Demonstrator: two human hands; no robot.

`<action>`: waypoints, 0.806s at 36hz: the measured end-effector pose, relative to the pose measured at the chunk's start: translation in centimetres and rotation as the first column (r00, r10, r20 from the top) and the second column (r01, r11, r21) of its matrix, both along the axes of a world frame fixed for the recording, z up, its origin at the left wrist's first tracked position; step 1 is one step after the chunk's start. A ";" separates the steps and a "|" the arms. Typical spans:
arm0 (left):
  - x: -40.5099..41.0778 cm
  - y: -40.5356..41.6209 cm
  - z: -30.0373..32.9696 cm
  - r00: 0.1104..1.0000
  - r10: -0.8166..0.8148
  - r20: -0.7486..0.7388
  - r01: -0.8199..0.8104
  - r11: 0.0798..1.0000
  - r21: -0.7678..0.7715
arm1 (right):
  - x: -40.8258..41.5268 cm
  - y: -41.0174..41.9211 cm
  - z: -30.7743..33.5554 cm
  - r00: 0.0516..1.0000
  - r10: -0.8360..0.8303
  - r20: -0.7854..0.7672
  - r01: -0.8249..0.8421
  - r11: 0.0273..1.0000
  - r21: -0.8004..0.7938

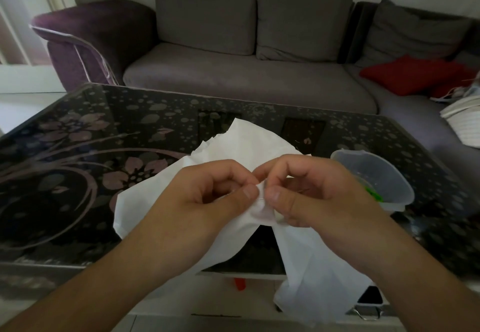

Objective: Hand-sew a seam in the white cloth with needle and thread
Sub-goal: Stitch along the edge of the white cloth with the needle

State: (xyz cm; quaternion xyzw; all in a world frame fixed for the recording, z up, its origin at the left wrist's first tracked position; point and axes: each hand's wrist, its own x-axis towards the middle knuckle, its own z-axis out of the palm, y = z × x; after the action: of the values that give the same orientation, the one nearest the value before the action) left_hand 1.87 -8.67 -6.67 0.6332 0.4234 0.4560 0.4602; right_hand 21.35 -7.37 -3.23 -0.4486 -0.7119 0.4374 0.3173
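A white cloth (241, 142) lies partly on the dark table and hangs down over its near edge. My left hand (207, 196) pinches a bunched fold of the cloth between thumb and fingers. My right hand (309, 191) is right beside it, thumb and forefinger pinched at the same fold. A thin needle (262, 188) shows faintly between the two thumbs, seemingly held by my right hand. The thread is too fine to make out.
The glass table (91, 165) has a dark floral pattern. A clear plastic tub (376, 175) with something green inside stands at my right. Behind the table is a grey sofa (246, 77) with a red cushion (413, 74).
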 end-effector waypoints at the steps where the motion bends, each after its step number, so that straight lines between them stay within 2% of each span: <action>1: 0.0 0.0 0.0 1.000 -0.002 0.009 0.002 1.000 -0.008 | 0.1 0.1 -0.1 1.000 -0.016 0.012 0.016 1.000 0.005; 13: 0.1 -0.1 0.3 0.998 0.026 0.051 -0.022 0.997 -0.067 | 0.4 0.5 -0.5 0.999 -0.047 0.004 0.047 0.999 0.009; 29: 0.0 -0.1 -0.2 0.993 0.079 -0.087 -0.075 0.996 0.055 | 0.4 0.5 -0.5 0.997 -0.066 0.036 0.065 0.997 0.029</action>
State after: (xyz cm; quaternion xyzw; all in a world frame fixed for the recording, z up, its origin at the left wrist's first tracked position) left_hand 1.85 -8.78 -6.84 0.6479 0.4557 0.4555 0.4063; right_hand 21.75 -6.88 -3.74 -0.4754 -0.7085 0.4084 0.3243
